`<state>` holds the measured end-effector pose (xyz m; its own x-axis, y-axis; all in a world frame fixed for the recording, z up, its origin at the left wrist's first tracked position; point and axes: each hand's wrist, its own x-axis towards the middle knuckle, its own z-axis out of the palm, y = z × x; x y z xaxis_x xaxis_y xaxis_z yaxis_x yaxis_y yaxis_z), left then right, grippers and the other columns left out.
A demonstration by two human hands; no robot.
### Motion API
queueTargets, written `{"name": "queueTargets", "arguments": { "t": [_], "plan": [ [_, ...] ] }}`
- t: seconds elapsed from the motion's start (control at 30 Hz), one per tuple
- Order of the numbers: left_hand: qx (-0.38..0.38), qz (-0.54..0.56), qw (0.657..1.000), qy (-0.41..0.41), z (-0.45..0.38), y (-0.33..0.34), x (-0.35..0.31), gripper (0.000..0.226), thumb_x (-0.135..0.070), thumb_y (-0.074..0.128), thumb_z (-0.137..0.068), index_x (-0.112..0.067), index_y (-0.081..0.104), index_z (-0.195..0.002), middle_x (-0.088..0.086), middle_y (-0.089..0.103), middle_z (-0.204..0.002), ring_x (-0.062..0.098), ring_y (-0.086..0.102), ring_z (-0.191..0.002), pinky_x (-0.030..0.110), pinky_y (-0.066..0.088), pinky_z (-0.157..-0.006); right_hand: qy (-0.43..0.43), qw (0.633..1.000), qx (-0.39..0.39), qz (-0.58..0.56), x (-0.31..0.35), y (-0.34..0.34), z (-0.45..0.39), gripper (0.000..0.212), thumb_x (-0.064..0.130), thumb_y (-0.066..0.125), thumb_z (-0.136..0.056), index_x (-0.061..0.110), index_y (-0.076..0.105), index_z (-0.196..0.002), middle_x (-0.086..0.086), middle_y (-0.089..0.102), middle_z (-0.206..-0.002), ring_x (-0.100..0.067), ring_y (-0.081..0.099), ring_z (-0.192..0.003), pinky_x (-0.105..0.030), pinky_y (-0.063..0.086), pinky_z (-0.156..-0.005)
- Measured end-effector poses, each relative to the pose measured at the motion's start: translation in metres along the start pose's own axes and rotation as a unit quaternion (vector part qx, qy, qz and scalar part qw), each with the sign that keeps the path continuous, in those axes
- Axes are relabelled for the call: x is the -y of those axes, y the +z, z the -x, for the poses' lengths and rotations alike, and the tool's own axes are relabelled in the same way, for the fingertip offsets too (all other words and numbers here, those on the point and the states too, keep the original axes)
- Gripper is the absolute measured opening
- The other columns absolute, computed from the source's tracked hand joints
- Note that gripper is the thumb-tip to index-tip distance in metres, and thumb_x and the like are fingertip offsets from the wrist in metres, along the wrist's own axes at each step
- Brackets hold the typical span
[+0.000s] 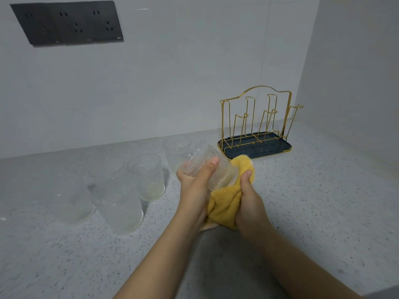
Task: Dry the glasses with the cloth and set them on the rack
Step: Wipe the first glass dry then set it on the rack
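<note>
The left hand point(195, 178) held a ribbed glass point(207, 167) tilted on its side, just in front of the rack point(255, 124), exposing its wall to the yellow cloth point(226, 203) bunched in the right hand's point(250, 199) clenched grip. The rack's prongs stood bare; other glasses point(146, 175) waited left on the counter point(313, 201).

A group of glasses point(121, 190) is stood on the surface point(302, 201) at the left, some near and some farther back toward the wall point(172, 72). The rack point(257, 126) is placed at the far right, in the corner where the two walls meet. Between them, above the surface, one glass point(207, 167) is held tilted in the left hand point(194, 182), with the cloth point(228, 203) bunched just right of it in the right hand point(248, 203). A socket panel point(67, 22) is mounted on the wall at the far left.
</note>
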<state>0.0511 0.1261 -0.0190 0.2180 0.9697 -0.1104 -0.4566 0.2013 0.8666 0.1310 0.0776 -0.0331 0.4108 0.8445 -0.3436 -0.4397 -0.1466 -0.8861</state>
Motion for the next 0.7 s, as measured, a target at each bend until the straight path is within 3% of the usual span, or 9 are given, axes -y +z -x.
{"name": "queueTargets", "arguments": {
  "t": [0.07, 0.17, 0.27, 0.37, 0.4, 0.5, 0.63, 0.7],
  "plan": [
    [0.013, -0.125, 0.991, 0.051, 0.0, -0.009, -0.006, 0.076, -0.029, 0.086, -0.068, -0.022, 0.039, -0.128, 0.001, 0.064, -0.113, 0.014, 0.067, -0.099, 0.027, 0.055, -0.077, -0.056, 0.998, -0.013, 0.039, 0.01, -0.004, 0.004, 0.082, 0.076, 0.031, -0.07, 0.017, 0.055, -0.122, -0.008, 0.063, -0.112, -0.03, 0.058, -0.107, -0.052, 0.042, -0.099],
    [0.11, -0.264, 0.956, 0.061, 0.0, -0.02, -0.015, 0.078, -0.047, 0.086, -0.052, -0.025, 0.054, -0.119, -0.005, 0.07, -0.108, 0.008, 0.068, -0.097, 0.025, 0.051, -0.08, -0.165, 0.978, -0.056, 0.114, 0.021, -0.009, 0.01, 0.064, 0.058, 0.025, -0.089, 0.016, 0.046, -0.131, -0.003, 0.055, -0.112, -0.025, 0.052, -0.114, -0.043, 0.041, -0.1],
    [0.21, -0.319, 0.924, 0.033, 0.001, -0.02, -0.017, 0.051, -0.037, 0.085, -0.063, -0.023, 0.066, -0.109, -0.004, 0.075, -0.101, 0.011, 0.071, -0.094, 0.027, 0.054, -0.083, -0.245, 0.957, -0.077, 0.137, 0.025, -0.009, 0.015, 0.052, 0.049, 0.026, -0.092, 0.013, 0.059, -0.112, -0.005, 0.062, -0.09, -0.024, 0.06, -0.1, -0.029, 0.048, -0.076],
    [0.231, -0.331, 0.915, -0.002, 0.004, -0.017, -0.017, 0.032, -0.036, 0.079, -0.074, -0.019, 0.07, -0.1, 0.0, 0.076, -0.097, 0.013, 0.072, -0.089, 0.019, 0.053, -0.074, -0.288, 0.941, -0.099, 0.146, 0.024, -0.008, 0.021, 0.058, 0.051, 0.031, -0.085, 0.0, 0.06, -0.083, -0.029, 0.059, -0.079, -0.031, 0.062, -0.079, -0.042, 0.052, -0.068],
    [0.238, -0.33, 0.913, -0.021, 0.005, -0.017, -0.017, 0.036, -0.041, 0.08, -0.071, -0.018, 0.07, -0.097, 0.001, 0.076, -0.095, 0.015, 0.072, -0.088, 0.021, 0.053, -0.075, -0.302, 0.936, -0.099, 0.149, 0.021, -0.01, 0.019, 0.057, 0.054, 0.032, -0.08, 0.003, 0.057, -0.072, -0.027, 0.058, -0.07, -0.027, 0.063, -0.068, -0.036, 0.052, -0.062],
    [0.263, -0.307, 0.909, -0.102, 0.006, -0.016, -0.018, 0.047, -0.052, 0.081, -0.063, -0.018, 0.071, -0.092, 0.003, 0.076, -0.091, 0.019, 0.071, -0.086, 0.033, 0.054, -0.087, -0.334, 0.928, -0.077, 0.147, 0.02, -0.016, 0.014, 0.05, 0.056, 0.037, -0.076, 0.012, 0.044, -0.054, 0.007, 0.047, -0.043, -0.003, 0.047, -0.04, -0.016, 0.041, -0.042],
    [0.231, -0.197, 0.925, -0.228, 0.007, -0.012, -0.013, 0.047, -0.048, 0.072, -0.067, -0.016, 0.066, -0.1, 0.01, 0.073, -0.093, 0.027, 0.067, -0.089, 0.05, 0.047, -0.097, -0.344, 0.924, -0.088, 0.141, 0.021, -0.022, 0.005, 0.055, 0.056, 0.042, -0.087, 0.012, 0.041, -0.052, 0.008, 0.041, -0.042, -0.002, 0.042, -0.036, -0.013, 0.036, -0.039],
    [0.216, -0.183, 0.931, -0.23, 0.005, -0.012, -0.009, 0.065, -0.056, 0.075, -0.064, -0.019, 0.063, -0.116, 0.012, 0.069, -0.112, 0.03, 0.066, -0.103, 0.053, 0.048, -0.098, -0.341, 0.918, -0.139, 0.147, 0.021, -0.021, 0.001, 0.053, 0.051, 0.038, -0.09, 0.015, 0.038, -0.05, 0.006, 0.038, -0.043, -0.002, 0.04, -0.035, -0.013, 0.035, -0.039]
  ]
}}
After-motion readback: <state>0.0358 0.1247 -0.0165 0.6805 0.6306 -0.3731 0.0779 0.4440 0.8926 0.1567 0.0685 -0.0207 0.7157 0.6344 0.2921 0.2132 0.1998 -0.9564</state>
